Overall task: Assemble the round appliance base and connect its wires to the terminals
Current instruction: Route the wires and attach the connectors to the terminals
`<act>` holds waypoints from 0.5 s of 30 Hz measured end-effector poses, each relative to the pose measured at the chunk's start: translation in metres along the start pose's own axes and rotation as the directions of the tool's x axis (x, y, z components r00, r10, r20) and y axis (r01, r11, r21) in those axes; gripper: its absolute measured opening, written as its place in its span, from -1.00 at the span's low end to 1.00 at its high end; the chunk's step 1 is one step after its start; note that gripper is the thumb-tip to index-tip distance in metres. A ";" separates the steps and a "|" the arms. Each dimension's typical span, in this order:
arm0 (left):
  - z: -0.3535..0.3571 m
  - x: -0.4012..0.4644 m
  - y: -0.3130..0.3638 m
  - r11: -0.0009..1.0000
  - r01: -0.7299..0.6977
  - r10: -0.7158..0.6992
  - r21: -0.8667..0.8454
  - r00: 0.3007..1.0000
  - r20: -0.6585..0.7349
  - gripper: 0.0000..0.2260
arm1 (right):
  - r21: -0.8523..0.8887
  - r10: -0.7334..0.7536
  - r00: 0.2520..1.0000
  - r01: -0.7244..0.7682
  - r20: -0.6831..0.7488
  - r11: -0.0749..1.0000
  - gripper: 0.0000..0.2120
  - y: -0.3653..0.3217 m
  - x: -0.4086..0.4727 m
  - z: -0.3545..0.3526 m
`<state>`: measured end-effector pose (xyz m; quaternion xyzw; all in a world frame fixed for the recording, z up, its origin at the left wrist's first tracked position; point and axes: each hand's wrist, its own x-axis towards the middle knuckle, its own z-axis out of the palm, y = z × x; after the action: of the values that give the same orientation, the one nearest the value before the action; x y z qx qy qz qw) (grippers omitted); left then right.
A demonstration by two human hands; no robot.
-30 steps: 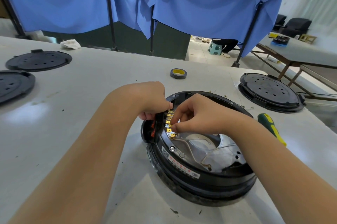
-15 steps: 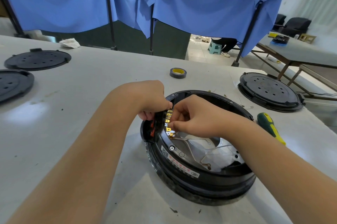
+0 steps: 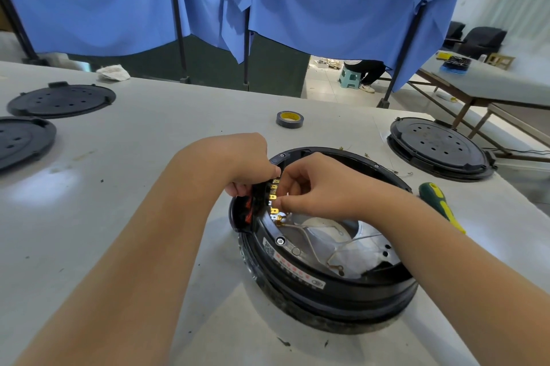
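At near-left rim of round black plastic appliance base (image 3: 321, 285) on grey counter (image 3: 143, 139): row of brass spade terminals (image 3: 273, 197) running toward viewer. Left hand (image 3: 241, 161) curled closed outside bracing; right hand (image 3: 321, 187) nearer, fingertips (image 3: 279, 203) pinched just right, connector hidden.

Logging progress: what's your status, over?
Left hand grip braces terminal block. Right hand pinches at brass tabs; a wire hidden. Base open, wires loose inside. Nothing obstructing.
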<state>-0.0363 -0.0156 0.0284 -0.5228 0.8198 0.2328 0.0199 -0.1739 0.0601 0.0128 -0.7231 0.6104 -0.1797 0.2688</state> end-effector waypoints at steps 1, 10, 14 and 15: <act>0.000 0.000 0.000 1.000 0.000 0.000 -0.003 1.000 0.003 -0.67 | -0.026 -0.002 1.000 0.002 -0.011 1.000 -0.91 0.000 -0.002 -0.003; -0.001 -0.001 0.001 1.000 -0.005 0.005 0.007 1.000 0.013 -0.67 | -0.047 -0.103 0.994 0.102 -0.018 0.994 -0.88 0.002 -0.026 0.005; 0.000 -0.001 0.001 0.999 -0.010 0.009 0.032 1.000 0.011 -0.66 | -0.144 -0.096 0.992 0.084 -0.079 0.986 -0.89 0.000 -0.024 0.015; 0.000 -0.001 0.001 0.999 -0.010 0.010 0.034 1.000 0.010 -0.66 | -0.150 -0.098 0.992 0.084 -0.086 0.985 -0.90 0.000 -0.024 0.017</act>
<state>-0.0364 -0.0146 0.0289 -0.5172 0.8261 0.2214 0.0318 -0.1687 0.0869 0.0013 -0.7589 0.6001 -0.1798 0.1779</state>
